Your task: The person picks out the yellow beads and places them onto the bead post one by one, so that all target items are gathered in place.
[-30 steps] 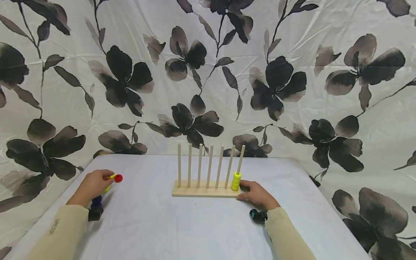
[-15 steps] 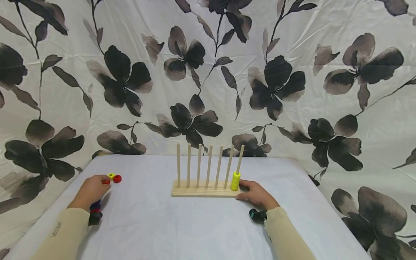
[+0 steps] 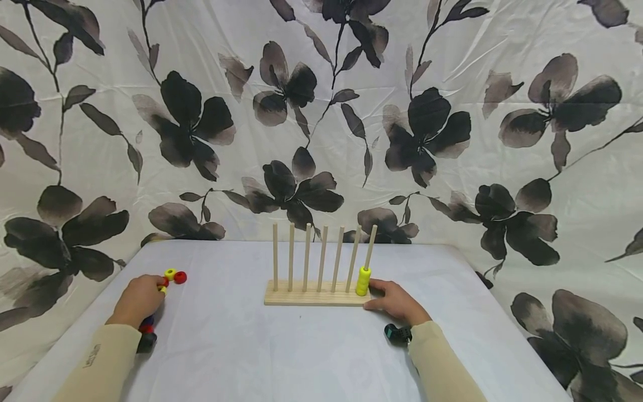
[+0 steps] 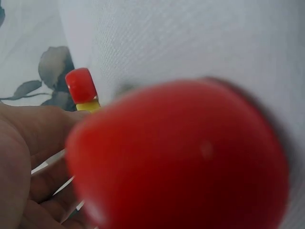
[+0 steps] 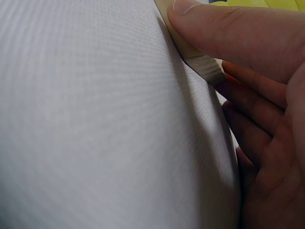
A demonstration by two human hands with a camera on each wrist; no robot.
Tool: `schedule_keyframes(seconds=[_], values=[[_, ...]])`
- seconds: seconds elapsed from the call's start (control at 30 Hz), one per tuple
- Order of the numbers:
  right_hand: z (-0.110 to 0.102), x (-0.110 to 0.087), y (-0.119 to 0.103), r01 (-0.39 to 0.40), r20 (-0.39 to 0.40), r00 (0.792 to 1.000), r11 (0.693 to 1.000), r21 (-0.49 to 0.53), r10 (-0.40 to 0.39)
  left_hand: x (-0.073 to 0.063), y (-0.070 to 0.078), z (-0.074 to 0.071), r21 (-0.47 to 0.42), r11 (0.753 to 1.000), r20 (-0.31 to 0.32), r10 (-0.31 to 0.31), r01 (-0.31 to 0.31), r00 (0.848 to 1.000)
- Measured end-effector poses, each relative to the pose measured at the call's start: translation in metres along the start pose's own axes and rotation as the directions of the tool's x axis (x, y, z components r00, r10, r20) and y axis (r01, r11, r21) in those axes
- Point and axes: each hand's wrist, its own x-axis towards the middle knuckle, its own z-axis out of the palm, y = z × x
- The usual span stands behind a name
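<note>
My left hand [image 3: 137,301] is low over the left of the table, its fingertips beside a yellow bead [image 3: 162,289] and a red bead [image 3: 165,281]. Whether it pinches the yellow one is hidden; a large blurred red bead [image 4: 181,157] covers the fingertips in the left wrist view. Just beyond lie another yellow bead [image 3: 170,274] and a red bead [image 3: 180,277]. My right hand [image 3: 397,303] grips the right end of a wooden peg rack [image 3: 311,298], thumb at the front, other fingers behind. Yellow beads [image 3: 363,281] are stacked on its rightmost peg.
Dark blue [image 3: 148,320] and red beads [image 3: 147,329] show beside my left wrist, partly hidden. The rack's other upright pegs [image 3: 307,257] carry no beads. A white cloth [image 3: 281,357] covers the table, and a flowered sheet [image 3: 351,134] hangs behind it.
My left hand has drawn down and toward me, away from the far yellow and red beads, which now lie on the cloth. My right hand stays at the rack.
</note>
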Motion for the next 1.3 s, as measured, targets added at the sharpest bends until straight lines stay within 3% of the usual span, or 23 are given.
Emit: schedule_keyframes(seconds=[0.33,0.73,1.0,1.3], values=[[0.0,0.002,0.001,0.0,0.001,1.0,1.0,0.005,0.0,-0.005,0.006,0.0,0.026,0.999,-0.017,-0.017,0.017,1.0],[0.0,0.001,0.001,-0.014,0.004,1.0,1.0,0.007,0.014,-0.01,0.008,-0.002,0.127,0.992,-0.073,0.033,-0.024,0.997],[0.001,0.003,0.004,-0.023,0.017,1.0,1.0,0.004,0.023,-0.013,0.013,-0.002,0.06,0.998,-0.04,-0.036,0.038,0.999],[0.0,0.001,0.003,-0.019,0.01,1.0,1.0,0.0,0.019,-0.011,0.022,-0.006,-0.066,0.998,-0.067,-0.013,0.009,0.998]])
